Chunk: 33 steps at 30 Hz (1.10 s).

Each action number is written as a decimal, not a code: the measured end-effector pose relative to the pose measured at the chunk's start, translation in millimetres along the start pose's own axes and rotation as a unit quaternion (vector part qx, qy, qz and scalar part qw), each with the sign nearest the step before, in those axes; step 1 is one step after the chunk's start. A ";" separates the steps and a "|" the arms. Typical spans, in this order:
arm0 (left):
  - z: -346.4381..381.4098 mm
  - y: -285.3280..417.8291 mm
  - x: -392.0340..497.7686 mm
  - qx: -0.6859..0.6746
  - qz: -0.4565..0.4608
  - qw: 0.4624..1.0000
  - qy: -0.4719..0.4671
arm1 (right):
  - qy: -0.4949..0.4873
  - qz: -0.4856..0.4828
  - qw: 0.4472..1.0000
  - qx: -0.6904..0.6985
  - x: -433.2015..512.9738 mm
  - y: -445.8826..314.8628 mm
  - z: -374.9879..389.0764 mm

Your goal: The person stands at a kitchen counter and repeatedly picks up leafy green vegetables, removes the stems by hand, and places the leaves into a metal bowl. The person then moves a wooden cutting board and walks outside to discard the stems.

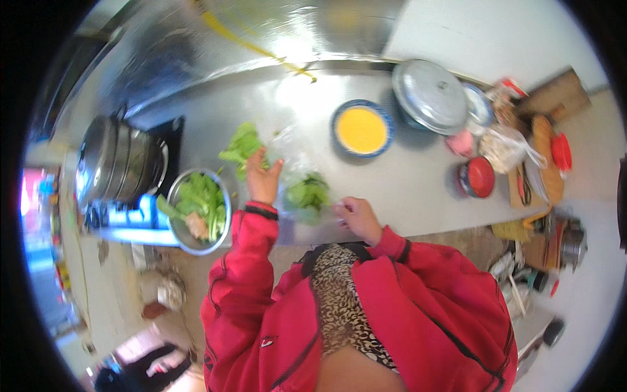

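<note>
My left hand point(262, 180) is at the right edge of a bunch of leafy greens point(242, 147) on the steel counter, fingers over the leaves and thumb spread away. My right hand point(360, 219) pinches the edge of a clear plastic bag point(294, 147) near the counter's front. More greens point(307, 192) are in or under the bag's film; which one is hard to tell. Left of my left forearm, a metal bowl point(226, 206) holds leafy greens point(203, 196) and a brownish lump point(197, 225), perhaps a ginger root.
A stacked steamer pot point(122, 159) stands on the stove at left. Behind my hands sits a blue-rimmed bowl of yellow liquid point(362, 130). To the right are a lidded metal pot point(431, 95), a red bowl point(479, 177), a bagged food point(502, 147) and a cutting board point(553, 100).
</note>
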<state>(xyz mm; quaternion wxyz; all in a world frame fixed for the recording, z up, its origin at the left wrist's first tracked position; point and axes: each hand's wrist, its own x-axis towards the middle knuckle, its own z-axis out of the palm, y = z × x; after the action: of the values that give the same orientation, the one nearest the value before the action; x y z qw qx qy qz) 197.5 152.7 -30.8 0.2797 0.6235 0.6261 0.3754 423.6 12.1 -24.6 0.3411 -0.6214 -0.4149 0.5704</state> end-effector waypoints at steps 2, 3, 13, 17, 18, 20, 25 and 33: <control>34.5 -9.2 30.8 0.173 0.068 0.981 0.054 | -0.012 -0.053 0.998 -0.037 -3.1 -3.4 -5.6; 48.7 -34.6 44.4 0.232 0.048 0.970 0.057 | -0.006 -0.062 0.997 -0.037 -5.1 -3.2 -6.6; 37.2 29.1 2.1 -0.153 -0.118 0.941 -0.277 | 0.187 -0.082 0.966 0.159 -28.9 1.8 -112.7; 44.8 109.0 -46.6 -0.226 -0.037 0.902 -0.365 | 0.111 -0.091 0.975 0.170 -50.6 -18.9 -145.4; 55.4 129.2 -59.7 -0.215 0.022 0.902 -0.374 | 0.092 -0.104 0.984 0.115 -57.5 -28.3 -148.1; 72.3 178.7 -84.0 -0.173 0.146 0.889 -0.398 | 0.053 -0.126 0.991 0.007 -72.2 -40.9 -149.6; 99.2 260.7 -120.9 -0.108 0.438 0.803 -0.389 | 0.083 -0.231 0.967 -0.072 -79.0 -8.7 -166.4; 118.2 264.5 -123.6 -0.230 0.191 0.847 -0.439 | 0.181 -0.120 0.971 0.099 -178.3 -39.9 -278.5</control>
<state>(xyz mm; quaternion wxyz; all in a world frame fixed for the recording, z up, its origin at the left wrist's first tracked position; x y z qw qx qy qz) 453.4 28.8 104.9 0.5833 0.7486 0.2019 0.2418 693.9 -118.6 119.5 0.5362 -0.6230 -0.3596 0.4415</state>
